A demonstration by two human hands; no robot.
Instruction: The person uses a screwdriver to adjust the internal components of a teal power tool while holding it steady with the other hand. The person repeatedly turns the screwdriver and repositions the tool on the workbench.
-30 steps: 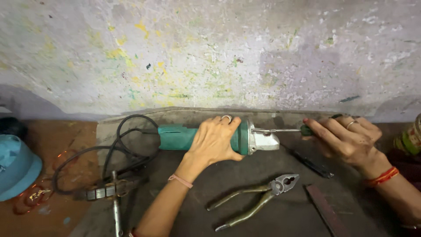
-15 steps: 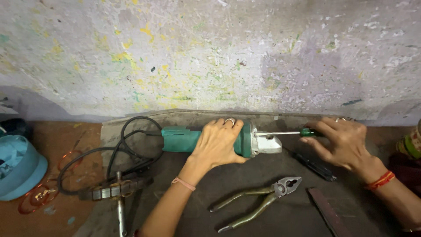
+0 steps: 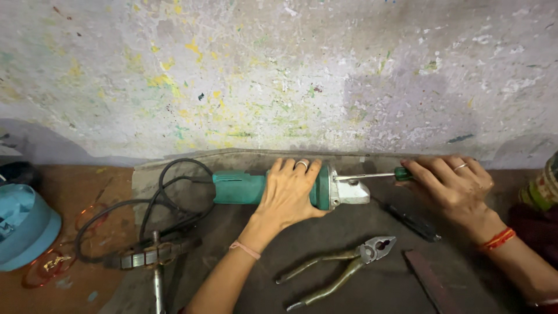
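So, head view, looking down at a dark mat laid against a paint-spattered wall; left hand lies over the teal angle grinder, fingers curled over the top of the body near the metal gear head, pressing it down on the mat; grinder lies on its side along the wall, head pointing right, black cord looping off to the left; right hand is closed round the green handle of a screwdriver (handle mostly hidden by the fingers), thin shaft running left with its tip at the gear head; pliers lie on the mat below the grinder, jaws slightly apart, touched by neither hand; a second dark screwdriver lies just beside the right wrist; a flat rusty metal strip sits near the lower right; far left, a pale blue cap-like object on the brown floor, well apart from both hands.
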